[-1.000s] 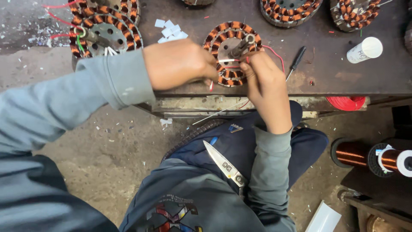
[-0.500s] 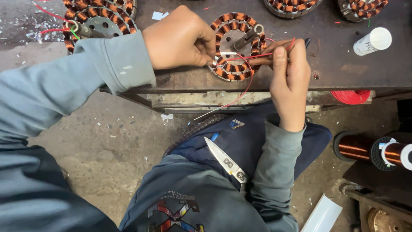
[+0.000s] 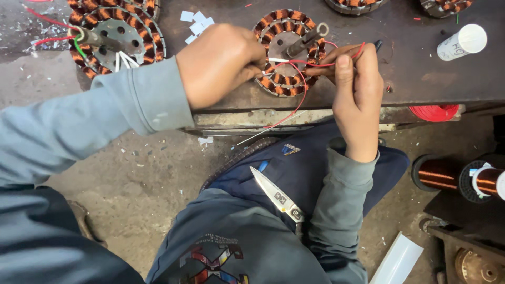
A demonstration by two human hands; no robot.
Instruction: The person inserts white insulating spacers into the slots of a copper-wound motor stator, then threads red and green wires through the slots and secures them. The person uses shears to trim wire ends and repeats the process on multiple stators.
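Observation:
A round stator with copper coils [image 3: 286,52] lies on the dark workbench [image 3: 415,79], a metal shaft standing in its centre. My left hand [image 3: 218,63] rests on the stator's left side, fingers pinched at a small white sleeve by the coils. My right hand [image 3: 357,92] is at the stator's right edge, fingers closed on a thin red wire [image 3: 294,102] that loops from the coils down over the bench edge.
A second stator [image 3: 113,37] with red and green leads lies at the left. White paper slips [image 3: 195,23], a white tube [image 3: 462,42], a red wire spool [image 3: 434,111], copper wire spools [image 3: 463,179] and scissors [image 3: 276,195] on my lap are nearby.
My right hand has moved right and pulled the red wire out from the coils. My left hand stays on the stator, and my head has shifted slightly.

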